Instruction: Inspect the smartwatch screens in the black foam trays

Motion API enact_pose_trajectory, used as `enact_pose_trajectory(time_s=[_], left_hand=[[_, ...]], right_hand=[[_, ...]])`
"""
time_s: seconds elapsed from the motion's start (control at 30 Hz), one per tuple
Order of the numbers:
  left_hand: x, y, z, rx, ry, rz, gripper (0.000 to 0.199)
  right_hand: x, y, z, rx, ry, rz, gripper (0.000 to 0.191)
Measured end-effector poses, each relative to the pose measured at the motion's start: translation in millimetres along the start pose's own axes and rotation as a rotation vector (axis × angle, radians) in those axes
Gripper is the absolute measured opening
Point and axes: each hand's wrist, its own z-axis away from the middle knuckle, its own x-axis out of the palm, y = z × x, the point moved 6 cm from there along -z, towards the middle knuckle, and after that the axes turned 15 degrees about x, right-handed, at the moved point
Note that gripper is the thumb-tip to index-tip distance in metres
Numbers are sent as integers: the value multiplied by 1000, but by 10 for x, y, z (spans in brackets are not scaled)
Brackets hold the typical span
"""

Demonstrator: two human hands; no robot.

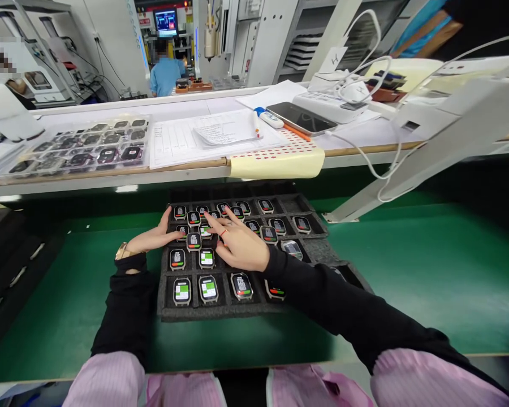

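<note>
A dark grey foam tray [220, 311] on the green bench holds rows of smartwatch faces without straps, most with lit screens. My left hand [150, 237] lies at the tray's left edge, fingers stretched along the side and thumb reaching over a watch in the left column. Over the middle rows is my right hand [242, 246], its fingers apart and the forefinger pointing at the watches, covering several of them. Some screens show dark text with a red and green bar; others, like a front-row watch [208, 289], show green and white blocks.
Above the tray runs a shelf with a clear plastic tray of watches [80, 148], paper sheets [173, 141], a phone [301, 117] and white cables [373, 172]. A slanted white post [390, 152] stands at the right. Black foam trays [17, 265] are stacked at left. A person in blue [166, 73] is farther back.
</note>
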Motion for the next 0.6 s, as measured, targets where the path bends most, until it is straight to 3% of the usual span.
enact_pose_trajectory(time_s=[0.2, 0.37, 0.6], left_hand=[[109, 2, -13, 62, -224, -357, 125], [85, -69, -72, 123, -183, -426, 125], [-68, -139, -113, 88, 10, -196, 104]], right_hand=[[8, -38, 36, -54, 33, -80, 82], [16, -100, 60, -92, 61, -107, 83], [12, 27, -8, -29, 60, -68, 83]])
